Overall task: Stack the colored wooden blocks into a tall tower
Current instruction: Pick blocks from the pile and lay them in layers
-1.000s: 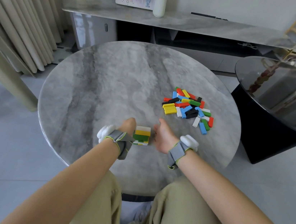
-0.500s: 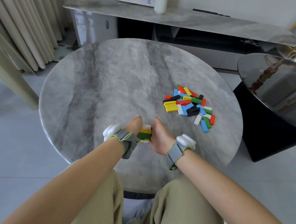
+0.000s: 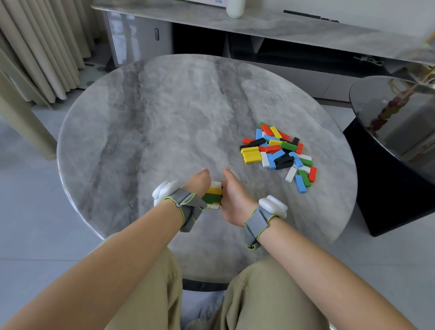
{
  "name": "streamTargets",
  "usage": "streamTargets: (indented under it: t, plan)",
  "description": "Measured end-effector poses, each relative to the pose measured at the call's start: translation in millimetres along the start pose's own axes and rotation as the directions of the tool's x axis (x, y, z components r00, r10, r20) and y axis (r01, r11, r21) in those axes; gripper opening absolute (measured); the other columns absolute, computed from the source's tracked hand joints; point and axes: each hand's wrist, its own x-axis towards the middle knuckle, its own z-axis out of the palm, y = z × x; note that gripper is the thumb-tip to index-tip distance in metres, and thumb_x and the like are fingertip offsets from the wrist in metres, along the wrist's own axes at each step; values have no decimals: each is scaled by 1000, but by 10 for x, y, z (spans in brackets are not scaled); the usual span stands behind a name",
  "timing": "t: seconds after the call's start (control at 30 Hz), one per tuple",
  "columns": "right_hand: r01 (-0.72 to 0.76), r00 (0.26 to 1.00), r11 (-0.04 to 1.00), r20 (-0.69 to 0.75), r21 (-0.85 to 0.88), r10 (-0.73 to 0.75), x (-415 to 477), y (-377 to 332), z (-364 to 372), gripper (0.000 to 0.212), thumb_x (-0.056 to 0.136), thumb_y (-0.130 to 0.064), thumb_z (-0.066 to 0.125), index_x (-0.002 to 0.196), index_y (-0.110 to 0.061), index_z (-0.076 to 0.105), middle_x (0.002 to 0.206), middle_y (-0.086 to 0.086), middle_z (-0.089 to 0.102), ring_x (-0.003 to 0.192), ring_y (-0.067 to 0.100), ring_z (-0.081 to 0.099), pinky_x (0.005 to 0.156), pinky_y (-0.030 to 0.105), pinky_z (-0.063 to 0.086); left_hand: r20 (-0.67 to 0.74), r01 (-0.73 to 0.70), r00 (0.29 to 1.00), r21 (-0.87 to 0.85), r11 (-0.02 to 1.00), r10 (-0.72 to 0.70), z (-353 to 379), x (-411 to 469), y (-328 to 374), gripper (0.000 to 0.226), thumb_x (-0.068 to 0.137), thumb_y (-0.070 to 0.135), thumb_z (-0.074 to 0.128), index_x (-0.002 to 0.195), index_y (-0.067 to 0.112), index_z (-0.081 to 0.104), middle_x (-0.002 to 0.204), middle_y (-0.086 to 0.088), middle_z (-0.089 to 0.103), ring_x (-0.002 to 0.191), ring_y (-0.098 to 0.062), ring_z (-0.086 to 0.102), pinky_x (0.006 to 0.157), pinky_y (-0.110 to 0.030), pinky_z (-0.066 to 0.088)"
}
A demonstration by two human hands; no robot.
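A short tower of blocks (image 3: pixel 214 195) stands near the front edge of the round marble table (image 3: pixel 161 118), with white, yellow and green layers showing. My left hand (image 3: pixel 199 183) presses against its left side and my right hand (image 3: pixel 231 197) against its right side, so the tower is squeezed between them. My fingers are hidden behind the hands. A loose pile of coloured blocks (image 3: pixel 278 153) in red, blue, yellow, green, black and white lies on the table's right part, apart from both hands.
A dark glass side table (image 3: pixel 413 140) stands close to the right. A long marble console (image 3: pixel 257 23) with a vase and a clock runs behind. Curtains (image 3: pixel 30 24) hang at the left. My knees are under the table's front edge.
Both hands have closed in from either side onto the small tower; a second ago they were apart from it with more of the tower visible. The loose pile has not moved.
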Motion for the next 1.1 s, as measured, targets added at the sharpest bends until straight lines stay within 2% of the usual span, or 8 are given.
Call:
streamTargets:
  t: [0.23,0.33,0.4,0.47,0.53,0.63,0.8,1.1]
  plan:
    - [30,1000,997,-5,-66,-30,53,34,-10,59,95,-58,24,127,-14,48,97,6,61,84,15,60,70,25,45,-11,35,999,-5,999,-36,-54,26,4,51,103,28,21,141,-5,32,147,-20,35,136,-34,33,114,-36,25]
    - [91,983,976,-140,-196,-120,15,-27,-23,35,98,-45,29,98,-19,52,84,5,54,75,17,53,63,28,41,-17,-19,1000,62,998,21,-114,-61,23,54,94,28,34,137,-5,37,145,-22,37,135,-36,35,111,-39,29]
    - [191,913,840,-222,-508,-342,-13,-100,-122,16,96,-21,35,97,-15,50,91,4,48,82,17,48,72,30,40,-12,-130,991,151,980,133,-172,-51,58,81,68,33,47,140,-2,33,146,-20,34,135,-33,35,109,-37,31]
    - [284,859,539,-39,-793,-510,-7,-151,-263,42,90,-8,46,131,-8,39,124,9,45,114,21,46,98,33,37,84,-323,942,485,813,325,-253,-40,6,91,62,26,53,146,9,25,149,-12,30,137,-28,33,108,-36,32]
    - [300,869,228,167,-926,-467,-17,-175,-349,71,82,-10,62,143,-8,25,143,12,34,132,25,36,109,37,32,211,-395,901,761,514,380,-304,23,-89,87,72,18,65,147,17,21,149,-5,30,136,-25,34,106,-37,35]
    - [261,893,-14,247,-965,-377,10,-202,-341,93,73,-29,76,146,-13,21,149,8,29,134,26,36,108,43,33,312,-406,906,830,382,286,-290,154,-143,94,70,28,78,146,17,23,143,-7,37,131,-27,40,104,-40,41]
    - [189,911,-196,246,-962,-331,103,-184,-236,92,67,-45,78,141,-15,31,145,3,37,121,27,52,97,44,45,317,-426,895,816,391,315,-300,271,-133,91,64,35,82,140,16,35,138,-5,43,123,-25,49,100,-39,45]
    - [173,907,-284,265,-943,-328,140,-163,-233,71,72,-43,75,129,-17,42,133,3,48,110,28,58,86,40,50,287,-415,892,825,383,348,-304,270,-142,77,66,35,81,131,18,44,127,-2,50,109,-26,57,85,-36,49]
